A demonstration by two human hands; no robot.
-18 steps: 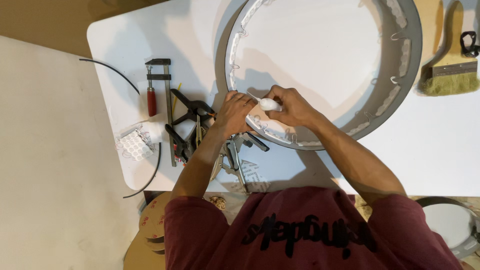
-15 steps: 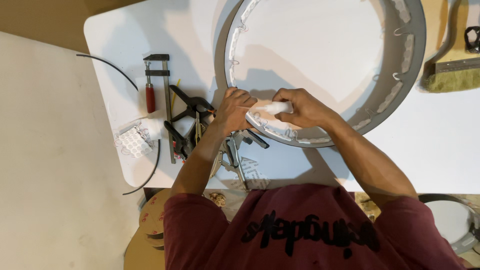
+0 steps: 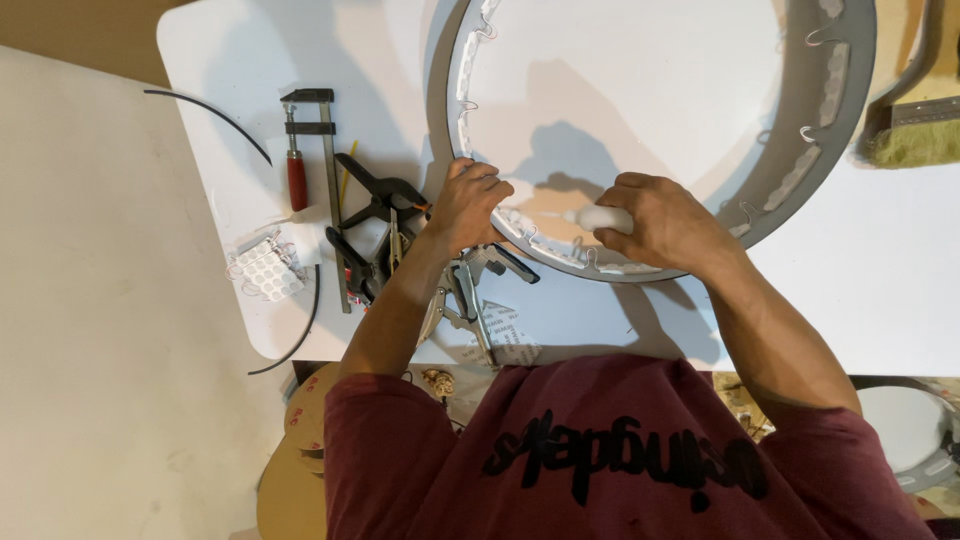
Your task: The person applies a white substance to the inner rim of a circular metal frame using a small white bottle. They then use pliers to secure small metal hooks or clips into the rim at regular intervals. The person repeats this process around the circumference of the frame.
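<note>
White worktable (image 3: 860,300) | left hand (image 3: 470,205) pinches grey ring (image 3: 800,170) near edge | right hand (image 3: 665,225) grips white tube (image 3: 598,217), nozzle inside ring | judgement: brace ring, squeeze lightly.

Bright overhead light, soft shadows, sharp focus, no glare.

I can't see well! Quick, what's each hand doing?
Left hand: closed, gripping the ring rim.
Right hand: closed around a white bottle.

Grey ring (image 3: 850,90), white counter (image 3: 880,290), white glue bottle (image 3: 600,217), red-handled bar clamp (image 3: 298,180), black spring clamps (image 3: 375,235), maroon shirt (image 3: 600,460) with black print, greenish-bristled brush (image 3: 915,143).
</note>
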